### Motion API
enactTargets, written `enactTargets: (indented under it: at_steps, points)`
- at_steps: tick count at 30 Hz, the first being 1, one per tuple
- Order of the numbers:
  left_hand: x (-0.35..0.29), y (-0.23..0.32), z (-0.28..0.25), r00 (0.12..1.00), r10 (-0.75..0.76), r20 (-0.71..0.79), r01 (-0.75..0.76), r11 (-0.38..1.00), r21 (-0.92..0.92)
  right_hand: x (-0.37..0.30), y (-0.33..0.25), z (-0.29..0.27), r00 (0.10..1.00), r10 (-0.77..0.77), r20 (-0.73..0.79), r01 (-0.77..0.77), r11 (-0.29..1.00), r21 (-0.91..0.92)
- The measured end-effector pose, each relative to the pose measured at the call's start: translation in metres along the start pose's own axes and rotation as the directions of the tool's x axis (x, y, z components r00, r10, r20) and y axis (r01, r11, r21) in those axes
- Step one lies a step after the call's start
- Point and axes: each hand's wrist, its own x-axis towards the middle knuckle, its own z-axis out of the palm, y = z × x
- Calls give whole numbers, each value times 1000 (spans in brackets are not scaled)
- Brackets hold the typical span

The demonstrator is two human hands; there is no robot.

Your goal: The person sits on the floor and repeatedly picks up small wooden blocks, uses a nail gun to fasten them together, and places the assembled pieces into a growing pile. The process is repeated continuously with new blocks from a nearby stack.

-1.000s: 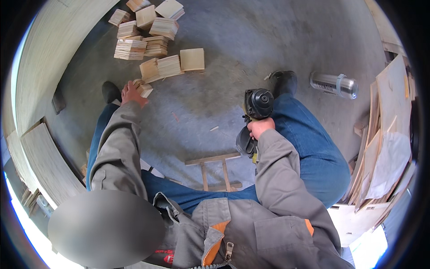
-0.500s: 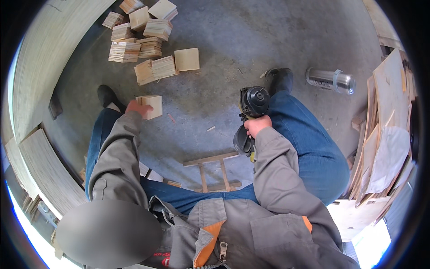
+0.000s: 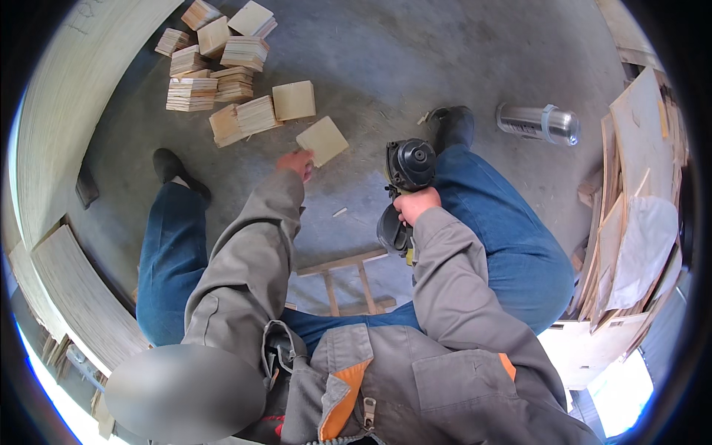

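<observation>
The square plywood block (image 3: 324, 141) lies just ahead and to the right of my left hand (image 3: 297, 163), its near corner at my curled fingers, though I cannot tell whether they grip it. My right hand (image 3: 417, 205) is wrapped firmly round the handle of a black nailer (image 3: 412, 165). Compared with half a second ago, my left hand and the block have moved right, away from my left shoe (image 3: 175, 166), and nearer the plywood stacks (image 3: 256, 115) ahead of that hand.

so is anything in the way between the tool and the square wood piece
Nothing visible: only floor shows between the power tool, in the right hand, and the square wood piece, at the left hand.
</observation>
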Motion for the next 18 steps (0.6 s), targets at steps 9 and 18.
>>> enactTargets:
  at_steps: [9,18]
  points:
    - [-2,-3,-3,997,27,-70,-28,999,-18,2,2,0,998,-36,50,40,996,-83]
    - [-72,21,-50,978,169,-124,-174,984,-32,7,5,1,994,-95,49,95,995,-2]
